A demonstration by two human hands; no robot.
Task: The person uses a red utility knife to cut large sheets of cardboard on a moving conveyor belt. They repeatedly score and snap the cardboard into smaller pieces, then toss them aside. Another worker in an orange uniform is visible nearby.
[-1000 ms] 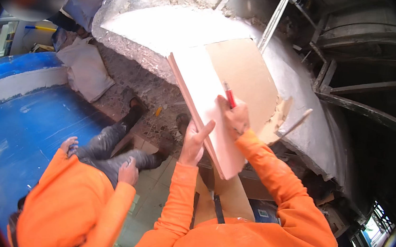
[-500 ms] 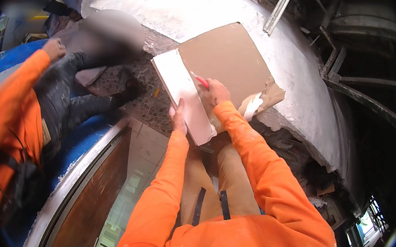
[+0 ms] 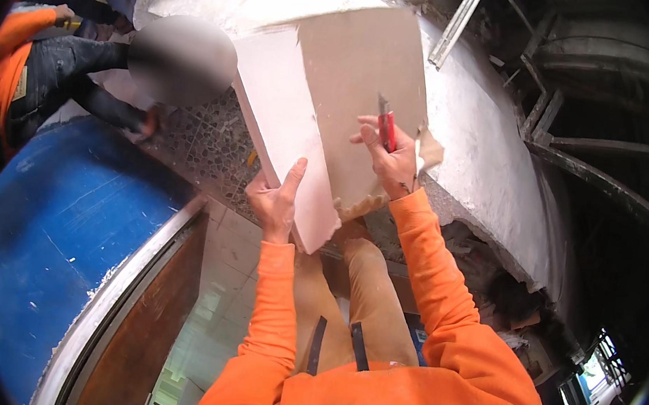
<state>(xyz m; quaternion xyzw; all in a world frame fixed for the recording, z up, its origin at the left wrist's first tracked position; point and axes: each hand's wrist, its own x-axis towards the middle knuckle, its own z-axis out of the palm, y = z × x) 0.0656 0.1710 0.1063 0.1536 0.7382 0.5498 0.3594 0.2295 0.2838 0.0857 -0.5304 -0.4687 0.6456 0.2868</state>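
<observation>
My left hand [image 3: 274,201] grips the near left edge of a plasterboard piece, thumb on top and fingers round the side. A pale strip [image 3: 284,97] runs along the board's left side. To the right of it spreads a brown paper-faced part [image 3: 361,62], with torn paper [image 3: 430,146] at its right edge. My right hand [image 3: 392,162] is closed round a red utility knife [image 3: 385,126], its tip pointing up and away from me. The knife is over the brown face; whether it touches cannot be told. The fingers under the board are hidden.
A large curved whitish slab [image 3: 484,171] with a broken edge lies behind and right of the board. Metal bars [image 3: 606,163] stand at right. On the left are a blue panel [image 3: 64,232] and a co-worker in an orange sleeve [image 3: 25,29]. A brown panel [image 3: 146,310] lies below.
The knife has come off the seam by the pale strip and moved right, now pointing upward. The board has tilted and turned slightly. The co-worker has shifted toward the far left.
</observation>
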